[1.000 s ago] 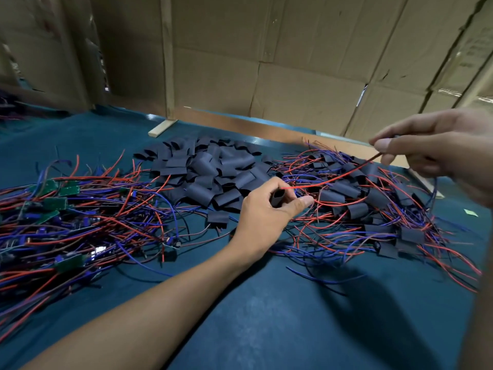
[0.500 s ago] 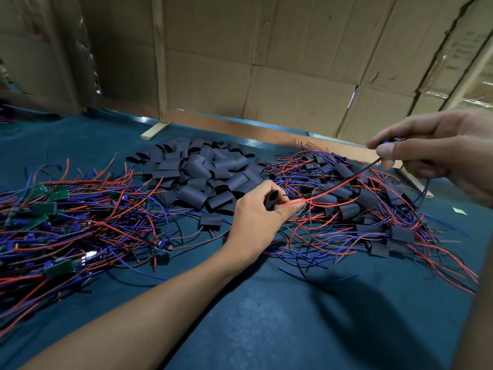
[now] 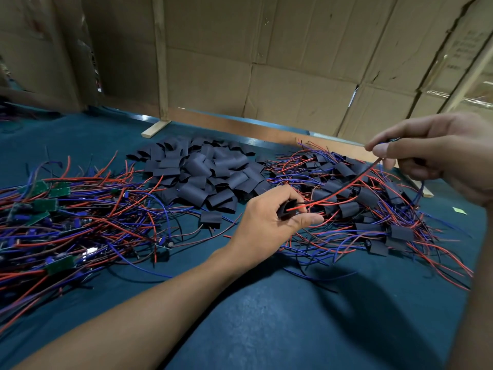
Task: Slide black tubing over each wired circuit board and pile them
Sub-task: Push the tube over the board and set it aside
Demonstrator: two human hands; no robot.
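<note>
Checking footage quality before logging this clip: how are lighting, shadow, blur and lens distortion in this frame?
Head view: dim, warm light; the teal felt table carries a soft dark shadow beneath the right hand; wide-angle bending curves the cardboard wall edges; the left hand and pile of black tubing pieces look reasonably sharp, with slight softness at the right hand near the frame edge.

A small electronics assembly workshop, set up among packing cartons.

A broad surface covered in dark teal felt [image 3: 266, 316] carries bulk work in heaps: a tangle of red and blue wired green circuit boards [image 3: 61, 217] on the left, a mound of cut black flat tubing sleeves [image 3: 202, 177] in the middle, and a pile of sleeved boards with trailing wires [image 3: 368, 209] on the right. Walls of flattened brown cardboard boxes [image 3: 293, 62], braced by a pale wooden batten [image 3: 160, 57], close in the bench.
</note>
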